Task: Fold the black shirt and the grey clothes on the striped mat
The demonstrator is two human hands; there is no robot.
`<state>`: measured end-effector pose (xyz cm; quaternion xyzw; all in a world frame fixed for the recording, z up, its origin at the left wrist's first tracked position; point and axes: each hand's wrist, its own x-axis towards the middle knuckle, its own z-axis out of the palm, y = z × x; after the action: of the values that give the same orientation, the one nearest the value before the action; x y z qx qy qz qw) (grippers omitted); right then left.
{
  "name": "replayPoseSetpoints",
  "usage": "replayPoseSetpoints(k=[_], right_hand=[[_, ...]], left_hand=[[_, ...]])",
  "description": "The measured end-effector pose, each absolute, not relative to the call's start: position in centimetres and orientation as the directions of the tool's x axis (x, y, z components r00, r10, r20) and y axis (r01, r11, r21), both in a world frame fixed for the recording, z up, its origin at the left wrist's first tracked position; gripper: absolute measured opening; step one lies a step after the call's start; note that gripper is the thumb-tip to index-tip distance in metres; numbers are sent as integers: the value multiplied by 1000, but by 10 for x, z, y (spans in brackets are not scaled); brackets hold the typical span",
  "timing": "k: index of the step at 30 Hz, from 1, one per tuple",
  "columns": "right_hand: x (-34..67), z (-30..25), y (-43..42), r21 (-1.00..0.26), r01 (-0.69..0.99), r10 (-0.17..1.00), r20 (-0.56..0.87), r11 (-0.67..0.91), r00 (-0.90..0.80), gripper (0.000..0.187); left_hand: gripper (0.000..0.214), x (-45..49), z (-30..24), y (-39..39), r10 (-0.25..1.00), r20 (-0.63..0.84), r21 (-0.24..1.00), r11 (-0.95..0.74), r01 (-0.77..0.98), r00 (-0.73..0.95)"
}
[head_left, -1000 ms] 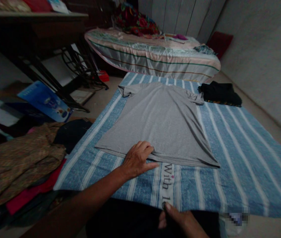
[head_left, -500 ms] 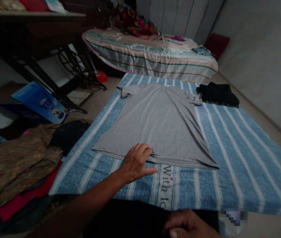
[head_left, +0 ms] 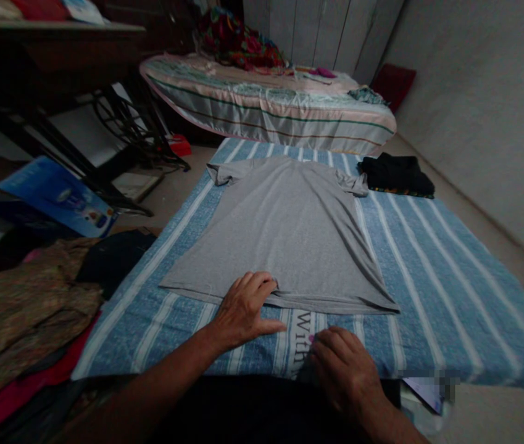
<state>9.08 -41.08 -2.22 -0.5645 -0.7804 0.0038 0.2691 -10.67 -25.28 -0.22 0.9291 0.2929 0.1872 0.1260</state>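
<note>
A grey short-sleeved T-shirt [head_left: 284,222] lies spread out, its sleeves at the far end and its hem towards me. My left hand [head_left: 245,308] rests on the hem left of the middle, fingers over the cloth and thumb held apart, so it is open. Close by on the right, my right hand [head_left: 347,364] is over the near edge of the bed, short of the hem. Its fingers are curled together, and whether anything is in them is hidden. Under the shirt is a blue and white striped bedsheet [head_left: 428,271] with printed lettering.
Folded black clothes [head_left: 398,174] sit at the far right of the sheet. A heap of clothes [head_left: 34,308] is at the left, below a blue box [head_left: 58,194] and a treadle sewing-machine table [head_left: 58,68]. Beyond stands another bed [head_left: 266,105].
My right hand has risen from my lap to the bed's near edge, beside the lettering. My left hand stays on the hem, while the whole view has shifted slightly.
</note>
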Motion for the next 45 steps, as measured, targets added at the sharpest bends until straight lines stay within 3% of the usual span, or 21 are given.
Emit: replayPoseSetpoints(k=[2,5,11,15,20,24,34,40,45], right_hand=[[86,-17,-403,-332,887,898,404,322,-175,19],[80,-19,-399,-267,927,902,410,262,-137,26],[98,-39,-434,-129,944,883,411,303,-227,44],[119,-41,-454,-83,964,876,442,252,-191,40],[135,-32,-443,-178,951,838,531,254,-124,27],[152,-27,-411,-94,970,791,600,224,-124,21],[180,-23,-387,-83,991,908,415,105,-62,35],[159,-4,-367,-230,940,949,252,251,-192,59],[150,6,-352,-279,929,969,117,243,-218,52]], left_hand=[[67,-107,-2,-253,594,273,348,-795,497,757],[69,-109,-2,-253,587,264,349,-798,491,765],[73,-117,-3,-255,551,249,323,-822,468,797],[72,-120,-5,-257,553,263,317,-823,470,791],[44,-121,-9,-258,554,311,312,-827,468,772],[23,-122,-12,-256,537,379,296,-842,451,754],[16,-119,-8,-254,432,513,196,-900,389,742],[17,-118,-7,-257,396,530,181,-917,357,750],[18,-118,-7,-258,380,543,166,-923,348,749]])
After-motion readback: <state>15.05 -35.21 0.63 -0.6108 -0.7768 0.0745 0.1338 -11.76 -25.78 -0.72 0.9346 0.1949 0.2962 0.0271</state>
